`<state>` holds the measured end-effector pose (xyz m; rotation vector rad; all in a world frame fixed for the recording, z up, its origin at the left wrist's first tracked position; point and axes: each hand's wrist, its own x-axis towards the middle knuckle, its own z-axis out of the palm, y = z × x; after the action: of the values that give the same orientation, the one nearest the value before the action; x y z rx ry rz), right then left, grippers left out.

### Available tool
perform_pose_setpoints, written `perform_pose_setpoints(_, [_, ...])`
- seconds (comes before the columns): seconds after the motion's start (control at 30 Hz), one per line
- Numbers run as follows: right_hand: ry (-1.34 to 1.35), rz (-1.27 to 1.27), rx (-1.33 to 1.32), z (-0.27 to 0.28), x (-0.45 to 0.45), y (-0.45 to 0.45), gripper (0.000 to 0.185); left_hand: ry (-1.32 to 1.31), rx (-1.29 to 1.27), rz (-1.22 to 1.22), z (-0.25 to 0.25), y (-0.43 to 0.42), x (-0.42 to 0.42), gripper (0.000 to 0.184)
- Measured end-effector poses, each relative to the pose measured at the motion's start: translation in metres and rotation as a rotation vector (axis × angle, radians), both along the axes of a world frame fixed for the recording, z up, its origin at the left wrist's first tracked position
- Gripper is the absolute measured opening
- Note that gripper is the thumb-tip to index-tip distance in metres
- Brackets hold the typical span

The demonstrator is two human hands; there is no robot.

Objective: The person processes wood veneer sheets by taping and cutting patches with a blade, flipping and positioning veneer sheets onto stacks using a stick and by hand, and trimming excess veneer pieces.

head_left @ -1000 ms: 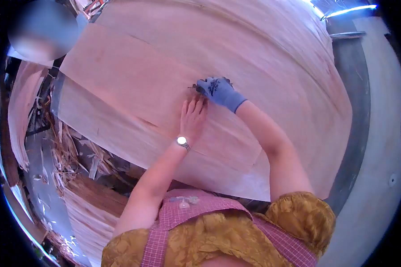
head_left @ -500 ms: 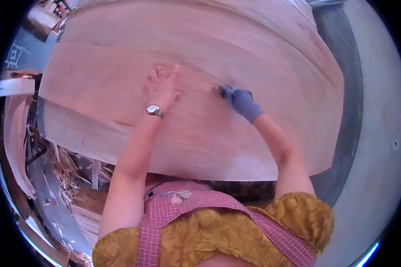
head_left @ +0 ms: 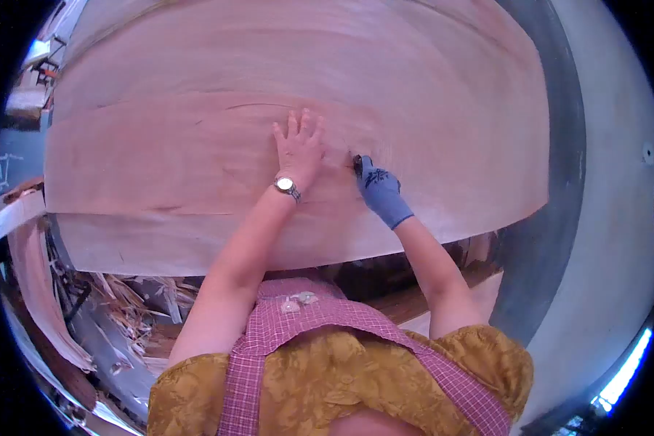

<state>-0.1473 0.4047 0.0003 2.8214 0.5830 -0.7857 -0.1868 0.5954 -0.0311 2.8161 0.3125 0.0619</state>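
A large thin wood sheet (head_left: 160, 160) with cracks and wavy grain lies spread out in front of me. My left hand (head_left: 299, 149), bare and with a watch (head_left: 285, 184) at the wrist, rests flat on it with fingers spread. To its right, my right hand (head_left: 378, 190) wears a blue-grey glove and is closed around a small dark tool (head_left: 357, 165). The tool's tip is at the sheet's surface; its exact shape is mostly hidden by the glove.
Broken wood strips and scraps (head_left: 123, 301) lie below the sheet at the lower left. More stacked wood pieces (head_left: 30, 102) show at the far left. A grey surface (head_left: 610, 182) curves along the right side.
The view has turned, and the person at the upper left is out of sight. My hands, together one second ago, are now apart, the left one spread flat beside the right.
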Motion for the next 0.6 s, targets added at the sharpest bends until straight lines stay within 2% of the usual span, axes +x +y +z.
perform_pose_setpoints(0.03, [0.029,-0.072,-0.009,0.002,-0.004,-0.004,0.024,-0.027,0.102,-0.04,-0.01,-0.009,0.001,0.057])
perform_pose_setpoints(0.1, [0.027,-0.014,0.066,0.0,-0.002,-0.013,0.024,-0.084,0.302,-0.109,-0.03,-0.032,0.004,0.057])
perform_pose_setpoints(0.2, [0.02,0.024,0.047,-0.004,-0.011,-0.02,0.025,0.006,-0.161,-0.107,0.002,-0.058,-0.017,0.055])
perform_pose_setpoints(0.3, [0.036,-0.057,0.0,-0.003,-0.044,-0.029,0.027,-0.181,-0.159,-0.112,-0.012,-0.056,-0.02,0.06])
perform_pose_setpoints(0.4, [0.064,-0.125,0.021,-0.008,-0.064,-0.042,0.029,-0.091,-0.161,-0.133,-0.01,-0.053,-0.022,0.063])
perform_pose_setpoints(0.53, [0.027,-0.157,0.088,-0.013,-0.107,-0.074,0.03,-0.155,-0.163,-0.142,-0.009,-0.056,-0.023,0.065])
perform_pose_setpoints(0.6, [0.086,-0.23,0.02,-0.009,-0.126,-0.082,0.029,-0.172,-0.154,-0.147,-0.01,-0.056,-0.023,0.065])
